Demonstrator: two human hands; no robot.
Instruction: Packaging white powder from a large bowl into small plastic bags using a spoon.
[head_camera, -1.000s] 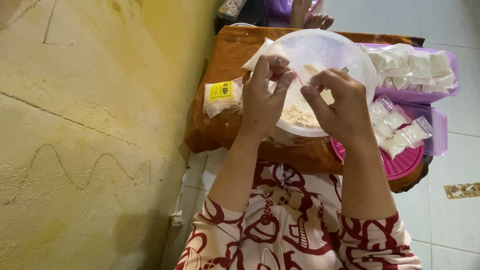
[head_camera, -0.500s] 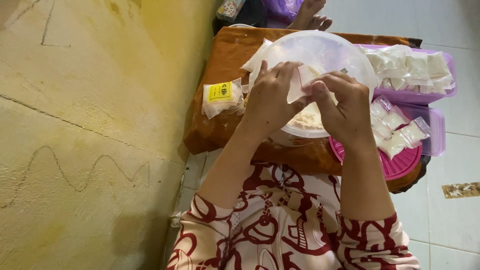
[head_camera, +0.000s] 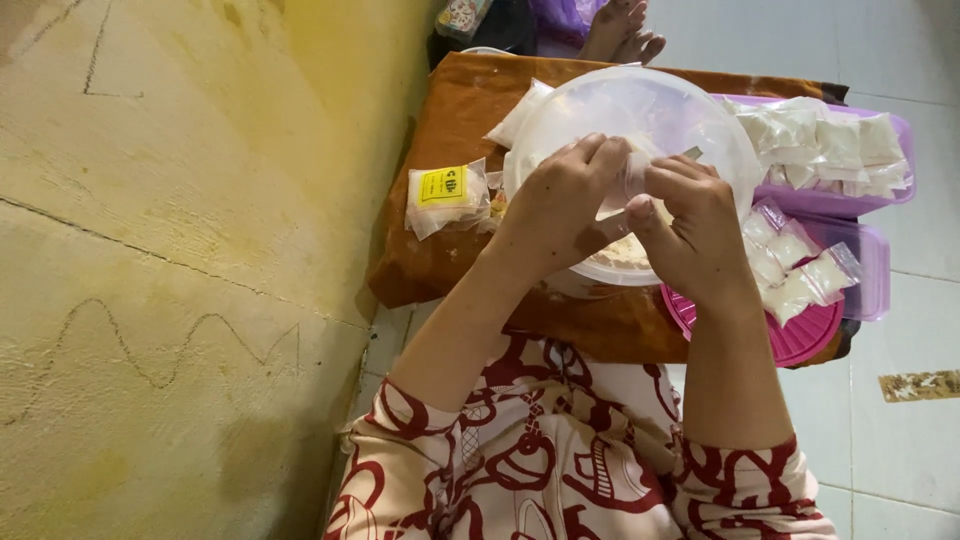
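My left hand (head_camera: 565, 200) and my right hand (head_camera: 695, 225) meet over a large clear plastic bowl (head_camera: 640, 105) that holds a pale crumbly food. Between the fingertips of both hands I pinch a small clear plastic bag (head_camera: 632, 172) with some of that food in it. The bowl rests on a low table under a brown cloth (head_camera: 455, 120). The bag is mostly hidden by my fingers.
A bundle of small bags with a yellow label (head_camera: 447, 195) lies left of the bowl. Filled small bags sit in a purple tray (head_camera: 830, 150) and on a pink lid (head_camera: 800, 335) at the right. A yellow wall stands at left; another person's feet (head_camera: 625, 28) show beyond the table.
Both hands have drawn closer together over the bowl and now pinch the small bag between them; a second ago they were slightly apart.
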